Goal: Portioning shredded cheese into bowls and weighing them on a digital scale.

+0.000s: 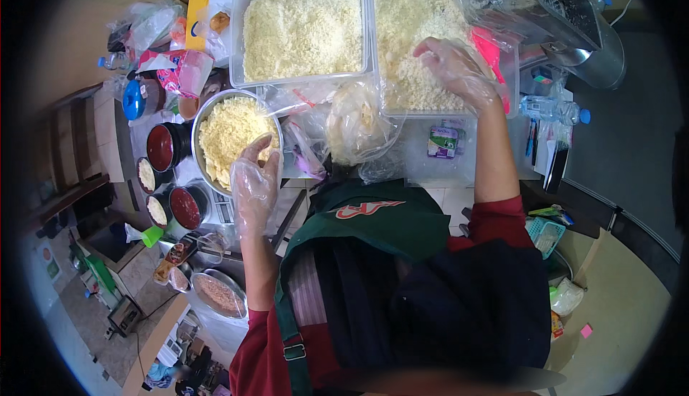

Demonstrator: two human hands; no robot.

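Observation:
My left hand [255, 183], in a clear plastic glove, is at the near right rim of a round metal bowl [234, 143] heaped with pale yellow crumbly food; its fingers are spread over the crumbs. My right hand [457, 70], gloved too, hovers over or touches the paler crumbs [412, 25] in the right plastic tub [430, 113], fingers slightly curled; whether it pinches any crumbs I cannot tell. A pink plastic scoop [491, 54] lies beside it in that tub. The left plastic tub [233, 46] holds similar crumbs [304, 30].
A knotted plastic bag [359, 121] lies between bowl and tubs. Black round containers with red insides [187, 207] stand left, near a digital scale [223, 207]. A metal machine [581, 35] is at upper right, with a water bottle [554, 110] below. An oval tray [218, 295] of brownish food sits lower left.

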